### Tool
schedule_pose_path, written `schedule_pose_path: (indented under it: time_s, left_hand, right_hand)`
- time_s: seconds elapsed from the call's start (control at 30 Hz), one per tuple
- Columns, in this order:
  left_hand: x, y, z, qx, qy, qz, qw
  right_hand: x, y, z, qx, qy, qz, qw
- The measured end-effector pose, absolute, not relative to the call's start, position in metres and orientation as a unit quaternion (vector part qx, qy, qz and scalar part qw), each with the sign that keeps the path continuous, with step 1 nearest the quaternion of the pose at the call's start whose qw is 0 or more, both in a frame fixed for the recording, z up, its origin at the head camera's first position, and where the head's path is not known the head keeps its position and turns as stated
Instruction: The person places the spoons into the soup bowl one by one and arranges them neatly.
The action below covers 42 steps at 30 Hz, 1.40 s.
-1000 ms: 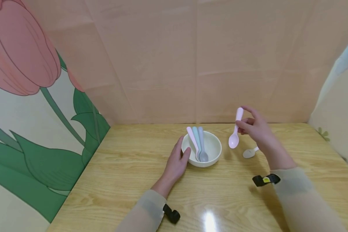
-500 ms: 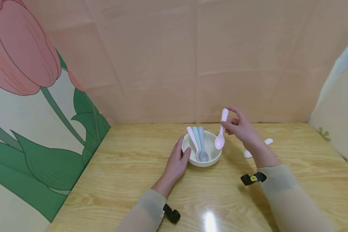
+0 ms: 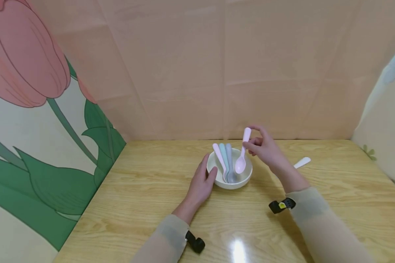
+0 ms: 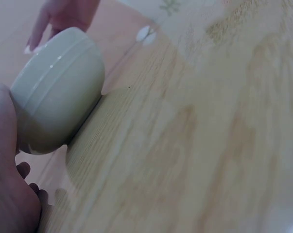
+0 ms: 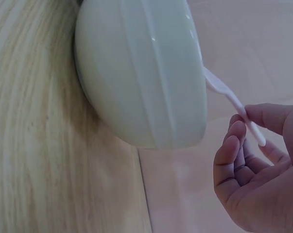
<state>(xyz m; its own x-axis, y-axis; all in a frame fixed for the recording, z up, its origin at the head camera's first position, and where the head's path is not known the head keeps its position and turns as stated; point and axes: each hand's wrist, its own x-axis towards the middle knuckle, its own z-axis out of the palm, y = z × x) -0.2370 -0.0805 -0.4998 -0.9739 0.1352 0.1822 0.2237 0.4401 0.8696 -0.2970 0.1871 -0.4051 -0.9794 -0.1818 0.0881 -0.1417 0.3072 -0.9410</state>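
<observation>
My right hand pinches a pale pink spoon by its handle, bowl end down, over the right part of a white bowl. In the right wrist view the thumb and fingers meet on the spoon's handle. My left hand holds the bowl's left side, its thumb at the near rim. Leaning in the bowl, side by side, are a second pink spoon, a light teal spoon and a grey-blue spoon. The left wrist view shows the outer wall of the bowl.
A white spoon lies on the wooden table to the right, partly hidden by my right forearm. A peach wall covering rises behind the table's far edge, and a tulip-printed panel stands at the left.
My right hand has moved left with the pink spoon, from beside the bowl to over its inside, and slightly lower. The left hand and bowl have stayed in place.
</observation>
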Motion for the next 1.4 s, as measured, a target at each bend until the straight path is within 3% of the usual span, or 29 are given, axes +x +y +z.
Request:
schedule_pose_path:
  time_s: [1.4]
  left_hand:
    - [-0.237, -0.081, -0.501, -0.101, -0.852, -0.513, 0.041]
  right_hand:
    - [-0.299, 0.177, -0.425, -0.148, 0.847, -0.510, 0.018]
